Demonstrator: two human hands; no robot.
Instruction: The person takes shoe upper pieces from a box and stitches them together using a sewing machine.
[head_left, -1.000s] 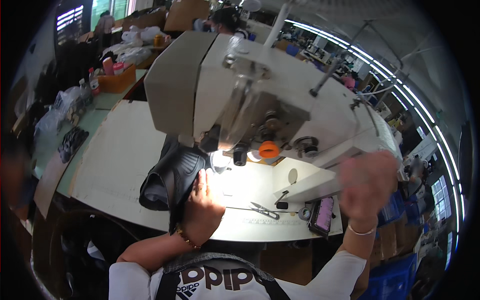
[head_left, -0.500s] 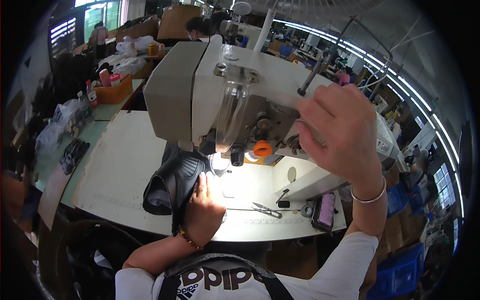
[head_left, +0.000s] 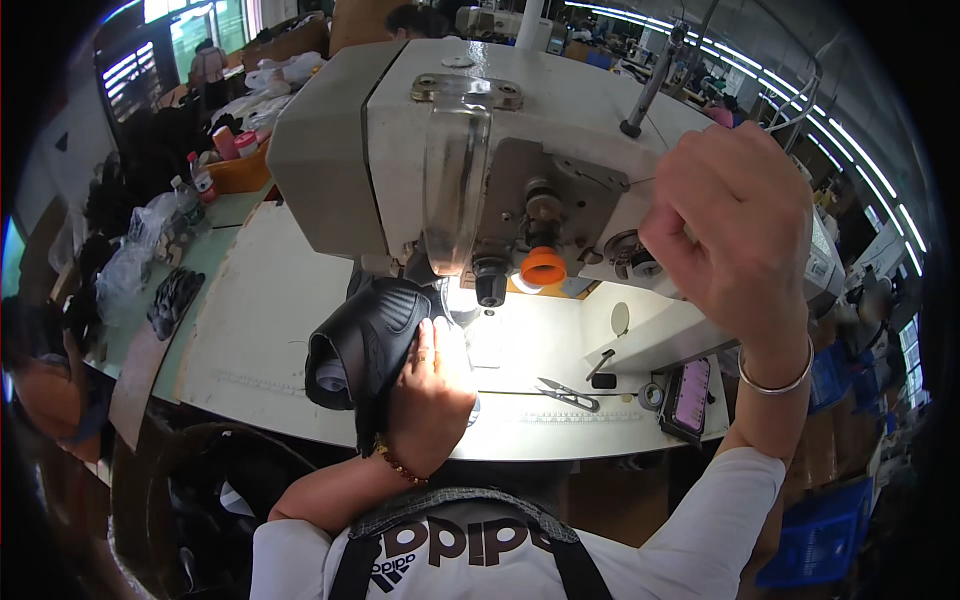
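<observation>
So the black shoe upper (head_left: 368, 340) sits near the front edge of the tabletop (head_left: 260, 330), right under the sewing machine (head_left: 480, 170) head. Left hand (head_left: 432, 395) lies flat on it, fingers spread, pressing rather than gripping. Right hand (head_left: 735, 225) is up in the air, loosely curled, holding nothing. Snips (head_left: 566, 394) and a phone (head_left: 688, 397) lie toward the right edge; the left side is bare.
</observation>
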